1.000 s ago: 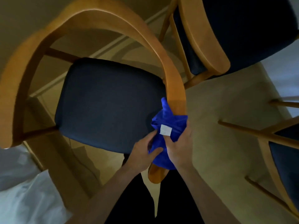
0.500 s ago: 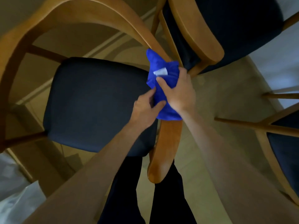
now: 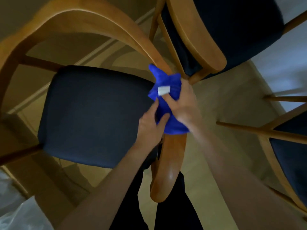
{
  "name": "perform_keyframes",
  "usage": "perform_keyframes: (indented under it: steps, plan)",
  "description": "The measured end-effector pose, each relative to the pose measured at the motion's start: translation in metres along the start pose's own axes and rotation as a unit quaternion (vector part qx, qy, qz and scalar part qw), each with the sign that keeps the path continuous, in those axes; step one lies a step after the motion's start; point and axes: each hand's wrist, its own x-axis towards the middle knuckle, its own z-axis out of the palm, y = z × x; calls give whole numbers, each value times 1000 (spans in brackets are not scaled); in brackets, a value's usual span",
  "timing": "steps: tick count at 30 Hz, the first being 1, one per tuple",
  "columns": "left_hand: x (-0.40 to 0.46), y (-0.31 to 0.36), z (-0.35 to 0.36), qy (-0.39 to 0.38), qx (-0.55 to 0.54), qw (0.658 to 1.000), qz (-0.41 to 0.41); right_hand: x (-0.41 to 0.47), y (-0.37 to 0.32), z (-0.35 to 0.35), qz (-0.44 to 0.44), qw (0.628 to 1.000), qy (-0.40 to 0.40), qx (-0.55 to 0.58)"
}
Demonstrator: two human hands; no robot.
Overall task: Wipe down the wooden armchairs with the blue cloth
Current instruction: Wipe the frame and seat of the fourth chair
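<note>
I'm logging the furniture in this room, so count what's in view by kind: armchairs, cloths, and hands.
Wooden armchairs: 3, near one, upper one, right-edge one
Blue cloth: 1
Hands: 2, left hand, right hand
Total: 6

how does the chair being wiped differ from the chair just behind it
The near armchair has the blue cloth wrapped round its armrest, held by the left hand and right hand; the far armchair is untouched. The near one's seat shows whole, the far one's is cut off. Both share light wood and dark seats.
</note>
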Motion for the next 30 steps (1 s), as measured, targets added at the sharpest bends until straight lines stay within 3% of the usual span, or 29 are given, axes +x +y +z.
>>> perform_keyframes:
  steps: [2,5,7,12,16,20,23,26,30]
  plan:
    - [41,18,-10,22,-9,1000,6,57,-25,-6,-52,997,-41,-37]
    - [79,32,-28,85,132,987,41,104,-55,-3,-147,985,-66,-66]
    - [81,34,-32,91,169,980,42,102,-58,2,-163,983,-56,-62]
    - [26,16,-6,59,106,992,19,38,-15,-9,-96,994,-45,-8]
    - [5,10,13,122,66,990,36,34,-4,-12,-75,994,-73,14]
    - [54,33,1,164,14,986,-2,94,-45,-11,-173,975,-133,-31]
    - [95,55,-33,241,49,969,35,143,-97,-3,-263,946,-180,-65]
    - [121,69,-76,332,91,938,40,177,-155,16,-355,913,-178,-92]
    - [128,72,-107,354,42,933,39,193,-188,38,-376,906,-156,-117]
